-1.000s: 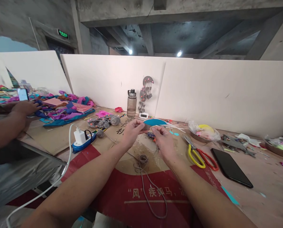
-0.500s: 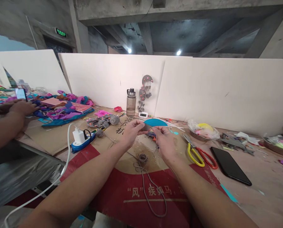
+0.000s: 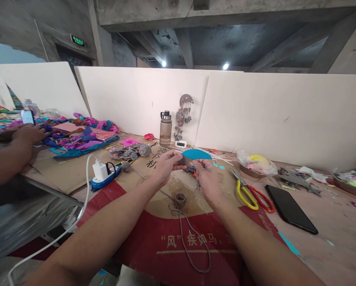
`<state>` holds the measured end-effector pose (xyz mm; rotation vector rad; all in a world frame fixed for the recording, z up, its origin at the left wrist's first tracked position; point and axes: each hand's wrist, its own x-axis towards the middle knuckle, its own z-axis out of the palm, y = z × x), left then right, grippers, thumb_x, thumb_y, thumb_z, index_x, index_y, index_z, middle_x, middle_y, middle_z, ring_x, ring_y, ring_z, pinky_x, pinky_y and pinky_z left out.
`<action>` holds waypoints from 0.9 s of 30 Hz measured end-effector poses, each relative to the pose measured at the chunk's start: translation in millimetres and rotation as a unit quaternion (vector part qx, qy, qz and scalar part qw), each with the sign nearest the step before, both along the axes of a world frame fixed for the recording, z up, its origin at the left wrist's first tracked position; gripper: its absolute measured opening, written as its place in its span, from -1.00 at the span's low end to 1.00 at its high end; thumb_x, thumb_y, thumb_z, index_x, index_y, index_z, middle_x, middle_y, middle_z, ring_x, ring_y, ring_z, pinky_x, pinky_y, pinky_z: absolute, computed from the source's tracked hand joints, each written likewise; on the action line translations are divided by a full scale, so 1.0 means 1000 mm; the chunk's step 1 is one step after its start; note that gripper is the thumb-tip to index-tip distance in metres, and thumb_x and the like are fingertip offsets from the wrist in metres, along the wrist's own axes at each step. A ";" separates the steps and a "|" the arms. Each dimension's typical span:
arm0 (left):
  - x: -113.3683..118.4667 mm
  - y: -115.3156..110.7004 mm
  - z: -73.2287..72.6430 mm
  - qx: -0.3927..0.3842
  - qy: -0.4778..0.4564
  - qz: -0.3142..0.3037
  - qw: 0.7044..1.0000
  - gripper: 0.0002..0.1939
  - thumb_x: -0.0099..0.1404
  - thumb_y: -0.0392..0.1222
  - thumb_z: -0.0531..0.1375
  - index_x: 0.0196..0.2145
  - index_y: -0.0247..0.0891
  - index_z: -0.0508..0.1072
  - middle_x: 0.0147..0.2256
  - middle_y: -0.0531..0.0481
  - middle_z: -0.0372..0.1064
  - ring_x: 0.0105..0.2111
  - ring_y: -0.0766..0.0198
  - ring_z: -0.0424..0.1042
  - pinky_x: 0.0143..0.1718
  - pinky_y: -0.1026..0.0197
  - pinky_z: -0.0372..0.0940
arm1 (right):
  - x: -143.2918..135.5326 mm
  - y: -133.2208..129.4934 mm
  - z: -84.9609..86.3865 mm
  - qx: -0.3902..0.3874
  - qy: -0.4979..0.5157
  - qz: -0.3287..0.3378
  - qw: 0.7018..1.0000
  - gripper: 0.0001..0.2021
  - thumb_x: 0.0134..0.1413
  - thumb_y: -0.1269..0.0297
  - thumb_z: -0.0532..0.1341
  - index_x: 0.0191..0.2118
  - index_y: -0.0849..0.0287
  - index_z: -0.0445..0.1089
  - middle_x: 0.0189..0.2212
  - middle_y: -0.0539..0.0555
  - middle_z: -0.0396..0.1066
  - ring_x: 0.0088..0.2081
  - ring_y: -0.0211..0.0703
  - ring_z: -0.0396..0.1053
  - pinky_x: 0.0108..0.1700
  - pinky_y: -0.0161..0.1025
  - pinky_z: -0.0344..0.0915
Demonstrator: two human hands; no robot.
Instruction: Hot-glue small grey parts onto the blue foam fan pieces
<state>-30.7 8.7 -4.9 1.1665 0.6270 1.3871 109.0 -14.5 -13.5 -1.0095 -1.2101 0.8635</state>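
A small grey piece (image 3: 184,160) is pinched between the thumb and fingers of my left hand (image 3: 167,167). My right hand (image 3: 207,174) is closed close beside it, its fingertips at the piece's right end; what they grip is too small to make out. Just behind both hands lies a teal half-round sheet (image 3: 198,153). Below them, a small coil of grey cord (image 3: 180,198) rests on the brown and red printed board (image 3: 154,230), its loose end looping toward me. A grey hanging ornament with pink dots (image 3: 180,116) stands against the white panel.
Scissors (image 3: 246,194), a black phone (image 3: 291,208) and a bagged bowl (image 3: 255,166) lie right. A bottle (image 3: 165,129) stands behind. Left are a power strip (image 3: 105,179), yarn balls (image 3: 144,149), colourful scraps (image 3: 88,133) and another person's hand (image 3: 28,134) beside a lit phone (image 3: 28,116).
The view has shifted very slightly. Both hands keep nearly the same pose, with only a small movement of the right fingers at the grey piece.
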 end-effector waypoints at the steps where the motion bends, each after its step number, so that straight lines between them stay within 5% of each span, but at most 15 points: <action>1: 0.000 0.000 0.000 0.000 0.001 -0.003 1.000 -0.75 0.07 -0.09 0.30 -0.43 -0.32 0.36 -0.45 0.01 0.43 -0.47 0.33 0.47 -0.32 0.20 0.43 | 0.000 0.000 0.000 0.000 -0.002 0.000 1.000 -0.75 -0.08 0.01 0.21 -0.45 0.09 0.32 -0.51 -0.03 0.39 -0.52 -0.24 0.22 -0.48 -0.27 0.10; 13: -0.001 0.001 0.001 -0.006 0.009 -0.007 1.000 -0.74 0.09 -0.08 0.29 -0.44 -0.33 0.35 -0.47 0.00 0.43 -0.51 0.35 0.46 -0.40 0.27 0.42 | -0.001 -0.009 0.008 0.008 -0.048 -0.012 0.999 -0.79 -0.03 0.06 0.17 -0.43 0.09 0.32 -0.43 0.03 0.43 -0.41 -0.17 0.29 -0.40 -0.24 0.18; 27: -0.001 0.002 0.002 -0.035 0.025 -0.067 0.997 -0.74 0.12 -0.10 0.28 -0.39 -0.30 0.30 -0.46 -0.07 0.46 -0.46 0.28 0.51 -0.45 0.31 0.40 | 0.002 -0.002 0.004 0.006 -0.041 0.030 0.999 -0.79 -0.02 0.05 0.18 -0.43 0.09 0.29 -0.50 -0.04 0.36 -0.52 -0.24 0.21 -0.45 -0.26 0.10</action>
